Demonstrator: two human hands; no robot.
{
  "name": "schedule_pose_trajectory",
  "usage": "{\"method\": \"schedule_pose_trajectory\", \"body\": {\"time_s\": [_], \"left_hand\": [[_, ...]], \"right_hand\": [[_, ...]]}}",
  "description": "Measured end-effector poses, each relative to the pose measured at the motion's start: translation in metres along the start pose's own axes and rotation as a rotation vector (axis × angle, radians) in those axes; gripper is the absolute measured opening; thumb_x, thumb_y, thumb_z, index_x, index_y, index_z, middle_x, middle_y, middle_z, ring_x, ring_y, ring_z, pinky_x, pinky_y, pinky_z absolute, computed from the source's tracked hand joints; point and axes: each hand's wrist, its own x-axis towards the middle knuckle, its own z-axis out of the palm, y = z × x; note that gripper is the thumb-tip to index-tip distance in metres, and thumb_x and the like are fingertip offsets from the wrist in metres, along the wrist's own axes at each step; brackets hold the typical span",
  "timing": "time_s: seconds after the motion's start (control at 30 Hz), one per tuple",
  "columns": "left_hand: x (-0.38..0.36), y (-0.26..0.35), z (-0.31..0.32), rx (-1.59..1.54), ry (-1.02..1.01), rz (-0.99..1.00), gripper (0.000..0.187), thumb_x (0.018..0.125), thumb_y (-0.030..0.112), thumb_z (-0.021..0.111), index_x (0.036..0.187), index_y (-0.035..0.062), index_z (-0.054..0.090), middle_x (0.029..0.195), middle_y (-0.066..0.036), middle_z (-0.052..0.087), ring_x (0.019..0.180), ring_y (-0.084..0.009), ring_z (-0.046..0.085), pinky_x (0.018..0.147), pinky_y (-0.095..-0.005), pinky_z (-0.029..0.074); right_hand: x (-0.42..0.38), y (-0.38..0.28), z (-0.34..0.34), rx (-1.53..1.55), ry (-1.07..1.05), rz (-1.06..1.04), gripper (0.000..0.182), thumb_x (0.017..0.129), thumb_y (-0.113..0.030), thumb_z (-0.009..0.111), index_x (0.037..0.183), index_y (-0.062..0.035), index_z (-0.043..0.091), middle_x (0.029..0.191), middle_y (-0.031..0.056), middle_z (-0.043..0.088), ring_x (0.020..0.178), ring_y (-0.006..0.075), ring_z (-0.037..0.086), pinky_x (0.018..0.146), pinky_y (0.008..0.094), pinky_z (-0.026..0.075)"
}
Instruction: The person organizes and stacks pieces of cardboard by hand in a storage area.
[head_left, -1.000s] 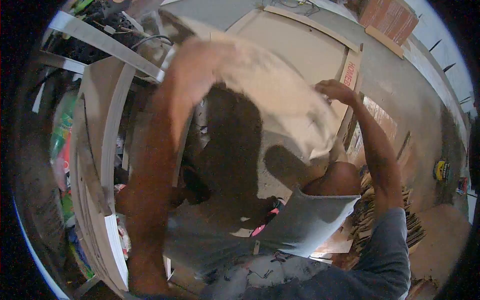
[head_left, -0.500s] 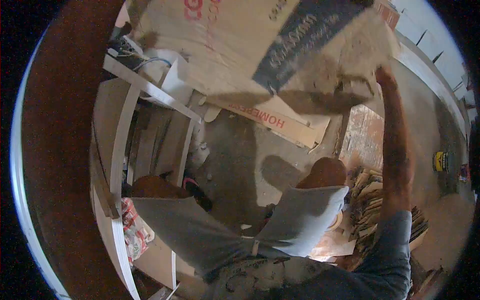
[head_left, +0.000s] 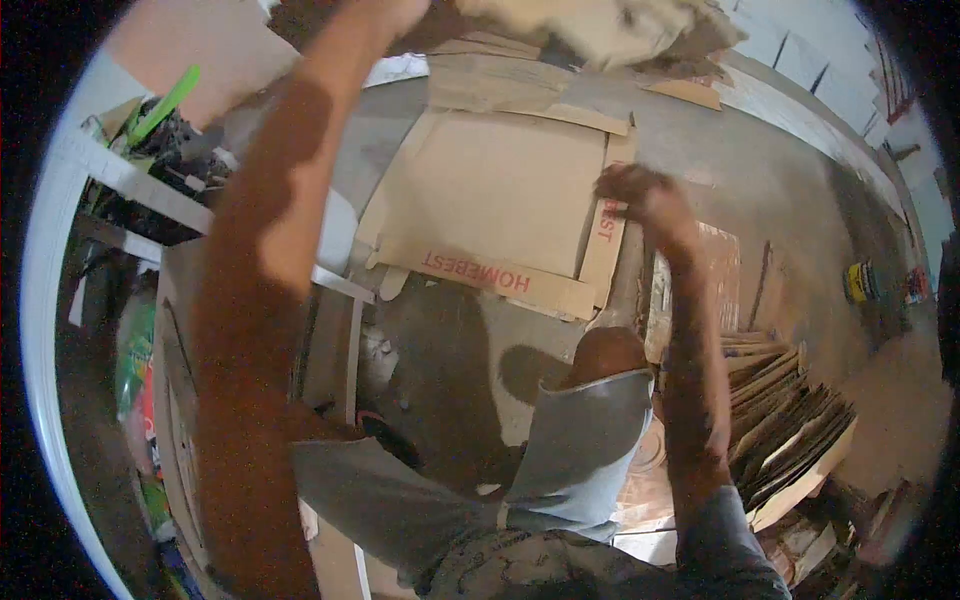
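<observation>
A flattened cardboard box (head_left: pixel 490 190) with HOMEBEST printed in red on its folded edge flaps lies on the floor in front of my knees. My right hand (head_left: pixel 655 200) is over its right flap, fingers bent and a little apart, with nothing seen in them. Far ahead, my left hand (head_left: pixel 405 12) reaches to the top edge of the view, where its fingers are cut off. Beside it is a crumpled tan cardboard piece (head_left: pixel 610 30).
A stack of folded cardboard (head_left: pixel 790 420) stands by my right leg, near a worn board (head_left: pixel 715 270). White frame bars (head_left: pixel 130 180) and a green-handled thing (head_left: pixel 165 105) are at the left. A small yellow-and-black container (head_left: pixel 860 283) stands on the floor at the right.
The large printed cardboard sheet that my right hand held has left the middle, uncovering the flattened box. My left arm has come into view; my right hand has moved left and lower.
</observation>
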Motion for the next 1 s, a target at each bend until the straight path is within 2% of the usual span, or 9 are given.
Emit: {"method": "schedule_pose_trajectory", "body": {"time_s": [0.07,0.13,0.27,0.3,0.43,0.57,0.63,0.77,1.0], "left_hand": [[-0.063,-0.052,-0.019,-0.088,0.347,-0.175,0.040,0.090,0.020,0.064,0.125,0.0017,0.056,0.111,-0.010,0.066,0.097,-0.0219,0.063,0.087,-0.0377,0.050],[-0.137,-0.111,-0.033,-0.150,0.591,-0.323,0.043,0.088,0.017,0.068,0.125,-0.0010,0.055,0.112,-0.009,0.064,0.099,-0.0194,0.063,0.083,-0.0332,0.054],[-0.266,-0.220,-0.026,-0.113,0.940,-0.696,0.032,0.089,0.017,0.064,0.115,-0.0020,0.060,0.104,-0.010,0.065,0.095,-0.0211,0.063,0.084,-0.0361,0.053],[-0.308,-0.288,-0.054,-0.039,0.948,-0.824,0.030,0.090,0.017,0.063,0.115,-0.0009,0.060,0.099,-0.008,0.065,0.093,-0.0222,0.062,0.083,-0.0366,0.052],[-0.373,-0.352,-0.018,-0.106,0.998,-1.110,0.034,0.093,0.017,0.058,0.124,0.0038,0.051,0.112,-0.011,0.060,0.094,-0.0280,0.061,0.080,-0.0425,0.053],[-0.379,-0.373,0.035,-0.426,1.477,-0.789,0.038,0.093,0.019,0.058,0.126,0.0031,0.048,0.115,-0.015,0.058,0.095,-0.0313,0.062,0.072,-0.0450,0.057],[-0.409,-0.424,0.024,-0.163,1.636,-0.955,0.041,0.093,0.022,0.059,0.127,0.0032,0.047,0.114,-0.015,0.059,0.095,-0.0312,0.062,0.074,-0.0456,0.057],[-0.415,-0.376,0.043,0.028,1.367,-1.358,0.041,0.091,0.025,0.061,0.124,0.0025,0.049,0.114,-0.016,0.059,0.093,-0.0297,0.063,0.072,-0.0440,0.057],[-0.481,-0.408,0.050,-0.564,0.739,-1.328,0.030,0.093,0.030,0.053,0.111,0.0063,0.055,0.092,-0.009,0.059,0.071,-0.0219,0.060,0.060,-0.0400,0.055]], "right_hand": [[-0.017,-0.039,0.031,0.568,-0.146,0.325,0.036,0.092,-0.027,0.054,0.115,-0.0009,0.061,0.109,0.0134,0.065,0.102,0.0270,0.063,0.089,0.0344,0.051],[-0.026,-0.105,0.040,-0.067,-0.385,0.214,0.037,0.091,-0.030,0.057,0.114,-0.0008,0.061,0.110,0.0182,0.064,0.100,0.0321,0.063,0.089,0.0379,0.050],[-0.069,-0.079,0.104,0.038,-0.452,0.179,0.037,0.089,-0.035,0.058,0.103,0.0001,0.060,0.097,0.0235,0.063,0.091,0.0391,0.063,0.082,0.0463,0.050],[-0.074,-0.074,0.111,0.006,-0.435,0.157,0.039,0.089,-0.037,0.058,0.097,0.0013,0.060,0.092,0.0250,0.063,0.087,0.0414,0.063,0.079,0.0486,0.051],[-0.082,-0.079,0.114,-0.318,-0.553,0.363,0.033,0.090,-0.029,0.058,0.104,0.0004,0.060,0.099,0.0232,0.063,0.094,0.0387,0.063,0.082,0.0474,0.051],[-0.086,-0.089,0.118,-0.378,-0.607,0.472,0.034,0.089,-0.030,0.059,0.101,0.0024,0.061,0.101,0.0239,0.064,0.093,0.0396,0.064,0.079,0.0467,0.052],[-0.087,-0.094,0.120,-0.374,-0.589,0.490,0.034,0.089,-0.030,0.060,0.099,0.0025,0.062,0.100,0.0236,0.064,0.093,0.0395,0.065,0.078,0.0464,0.053],[-0.086,-0.096,0.124,-0.339,-0.559,0.463,0.030,0.088,-0.027,0.061,0.095,0.0028,0.063,0.094,0.0230,0.066,0.091,0.0382,0.066,0.077,0.0469,0.053],[-0.066,-0.086,0.137,-0.296,-0.508,0.495,0.020,0.081,-0.015,0.062,0.092,0.0012,0.066,0.088,0.0213,0.068,0.084,0.0381,0.068,0.072,0.0470,0.054]]}}
